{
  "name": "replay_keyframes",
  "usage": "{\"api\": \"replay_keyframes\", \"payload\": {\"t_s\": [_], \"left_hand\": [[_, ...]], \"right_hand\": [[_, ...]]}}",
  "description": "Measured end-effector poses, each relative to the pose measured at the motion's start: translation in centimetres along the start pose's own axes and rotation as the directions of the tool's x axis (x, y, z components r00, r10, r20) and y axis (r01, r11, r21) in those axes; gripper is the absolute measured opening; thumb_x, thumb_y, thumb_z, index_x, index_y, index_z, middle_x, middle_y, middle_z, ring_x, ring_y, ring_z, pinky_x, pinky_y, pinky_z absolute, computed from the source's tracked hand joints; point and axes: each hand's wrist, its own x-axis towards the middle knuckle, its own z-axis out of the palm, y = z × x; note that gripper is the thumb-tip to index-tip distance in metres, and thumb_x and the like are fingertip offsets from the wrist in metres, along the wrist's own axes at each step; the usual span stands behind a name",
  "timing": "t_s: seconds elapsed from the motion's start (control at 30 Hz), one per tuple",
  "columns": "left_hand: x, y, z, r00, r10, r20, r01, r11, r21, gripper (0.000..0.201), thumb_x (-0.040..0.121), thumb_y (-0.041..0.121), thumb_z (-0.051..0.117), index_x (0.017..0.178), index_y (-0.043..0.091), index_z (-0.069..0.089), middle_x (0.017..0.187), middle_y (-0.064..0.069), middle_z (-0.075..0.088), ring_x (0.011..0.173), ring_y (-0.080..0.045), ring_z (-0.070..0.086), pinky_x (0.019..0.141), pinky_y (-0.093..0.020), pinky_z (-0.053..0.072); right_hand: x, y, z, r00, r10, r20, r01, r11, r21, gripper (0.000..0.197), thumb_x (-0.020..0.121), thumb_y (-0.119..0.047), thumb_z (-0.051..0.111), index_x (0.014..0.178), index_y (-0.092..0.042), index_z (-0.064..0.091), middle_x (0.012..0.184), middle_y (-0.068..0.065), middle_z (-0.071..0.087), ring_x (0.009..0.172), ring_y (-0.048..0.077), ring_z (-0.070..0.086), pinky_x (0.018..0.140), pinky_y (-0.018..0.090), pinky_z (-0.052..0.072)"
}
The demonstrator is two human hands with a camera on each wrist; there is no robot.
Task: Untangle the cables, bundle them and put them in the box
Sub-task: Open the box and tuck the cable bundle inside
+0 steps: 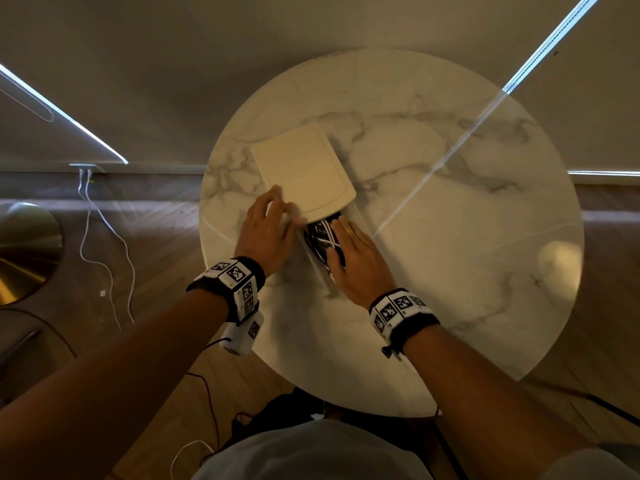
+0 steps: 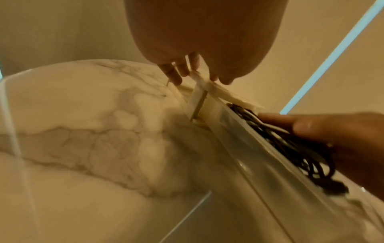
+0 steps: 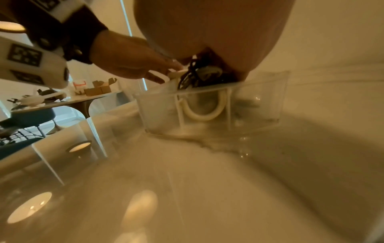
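Observation:
A clear plastic box (image 1: 358, 216) stands on the round marble table (image 1: 450, 237). Its cream lid (image 1: 303, 171) lies askew over the far part and leaves the near end uncovered. Black and white cables (image 1: 320, 233) fill the uncovered end. My left hand (image 1: 285, 209) grips the lid's near left corner, fingers on top and thumb along its edge. My right hand (image 1: 337, 237) lies flat on the cables and presses them down. The left wrist view shows the lid (image 2: 228, 97), cables (image 2: 290, 143) and left fingers (image 2: 182, 70). In the right wrist view a white cable loop (image 3: 203, 115) shows through the box wall (image 3: 259, 106).
A brass lamp base (image 1: 24, 251) and loose white cords (image 1: 104, 237) are on the wooden floor to the left. The right wrist view shows another table (image 3: 62, 100) with small cardboard boxes behind the left hand (image 3: 135, 60).

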Motion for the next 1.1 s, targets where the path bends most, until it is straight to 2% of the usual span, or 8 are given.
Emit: {"api": "replay_keyframes", "payload": {"t_s": [0.07, 0.13, 0.3, 0.43, 0.57, 0.7, 0.83, 1.1], "left_hand": [[0.4, -0.7, -0.1, 0.999, -0.044, -0.026, 0.041, 0.993, -0.111, 0.039, 0.096, 0.036, 0.059, 0.124, 0.01, 0.054, 0.151, -0.013, 0.032, 0.136, -0.028, 0.037, 0.112, -0.045, 0.037], [0.8, -0.7, -0.4, 0.992, -0.129, 0.005, 0.126, 0.963, -0.237, 0.053, 0.092, 0.039, 0.064, 0.135, 0.015, 0.045, 0.155, -0.011, 0.025, 0.14, -0.024, 0.032, 0.116, -0.039, 0.031], [1.1, 0.1, -1.1, 0.977, -0.183, 0.113, 0.212, 0.912, -0.352, 0.066, 0.093, 0.036, 0.063, 0.147, 0.016, 0.031, 0.142, -0.001, 0.05, 0.12, -0.003, 0.043, 0.097, -0.02, 0.037], [1.2, -0.4, -1.0, 0.963, -0.236, 0.133, 0.267, 0.915, -0.304, 0.077, 0.092, 0.043, 0.063, 0.153, 0.018, 0.023, 0.144, -0.003, 0.05, 0.128, -0.016, 0.049, 0.102, -0.028, 0.042], [1.6, -0.2, -1.1, 0.958, -0.251, 0.142, 0.285, 0.897, -0.338, 0.07, 0.09, 0.04, 0.066, 0.147, 0.019, 0.031, 0.14, 0.0, 0.051, 0.127, -0.021, 0.053, 0.102, -0.04, 0.049], [1.6, 0.4, -1.2, 0.939, -0.311, 0.149, 0.345, 0.848, -0.402, 0.071, 0.091, 0.03, 0.068, 0.149, 0.016, 0.03, 0.136, 0.006, 0.049, 0.119, -0.018, 0.058, 0.094, -0.025, 0.048], [1.3, 0.7, -0.8, 0.925, -0.356, 0.136, 0.38, 0.833, -0.402, 0.072, 0.093, 0.031, 0.066, 0.152, 0.016, 0.028, 0.134, -0.005, 0.059, 0.12, -0.018, 0.059, 0.09, -0.016, 0.041], [1.5, 0.5, -0.8, 0.938, -0.312, 0.149, 0.338, 0.92, -0.199, 0.071, 0.098, 0.039, 0.055, 0.155, 0.012, 0.021, 0.138, -0.009, 0.058, 0.124, -0.022, 0.056, 0.091, -0.015, 0.037]], "right_hand": [[-0.3, 0.4, -0.6, 0.997, -0.012, 0.076, 0.006, 0.997, 0.075, 0.056, 0.106, -0.028, 0.033, 0.158, -0.008, 0.028, 0.166, 0.013, 0.025, 0.154, 0.026, 0.021, 0.125, 0.036, 0.018], [-0.3, 0.7, -0.9, 0.992, -0.044, 0.117, 0.033, 0.996, 0.087, 0.054, 0.109, -0.025, 0.032, 0.159, -0.008, 0.025, 0.168, 0.011, 0.02, 0.156, 0.025, 0.014, 0.126, 0.037, 0.016], [0.9, 0.5, -0.5, 0.99, 0.044, 0.131, -0.064, 0.987, 0.149, 0.05, 0.109, -0.019, 0.04, 0.156, -0.006, 0.032, 0.166, 0.011, 0.025, 0.155, 0.025, 0.017, 0.125, 0.041, 0.02], [2.6, -0.1, 0.2, 0.999, 0.033, 0.006, -0.033, 0.975, 0.219, 0.044, 0.104, -0.009, 0.053, 0.146, 0.001, 0.048, 0.157, 0.019, 0.04, 0.148, 0.033, 0.035, 0.12, 0.046, 0.033], [2.3, -0.2, 0.3, 0.989, 0.113, -0.097, -0.081, 0.954, 0.287, 0.04, 0.101, -0.019, 0.06, 0.137, -0.004, 0.059, 0.146, 0.014, 0.056, 0.134, 0.031, 0.055, 0.108, 0.046, 0.047], [0.1, 0.7, -0.4, 0.973, -0.124, -0.193, 0.129, 0.992, 0.01, 0.039, 0.102, -0.029, 0.057, 0.131, -0.004, 0.066, 0.142, 0.018, 0.059, 0.131, 0.03, 0.057, 0.111, 0.037, 0.044], [-2.2, 3.0, -0.6, 0.881, -0.45, -0.146, 0.413, 0.881, -0.23, 0.04, 0.1, -0.028, 0.063, 0.131, -0.002, 0.066, 0.137, 0.02, 0.062, 0.13, 0.031, 0.059, 0.109, 0.044, 0.047], [-0.5, 2.4, 0.5, 0.883, -0.455, -0.115, 0.403, 0.862, -0.308, 0.034, 0.095, -0.021, 0.063, 0.122, -0.001, 0.071, 0.127, 0.021, 0.069, 0.117, 0.034, 0.067, 0.103, 0.039, 0.049]]}}
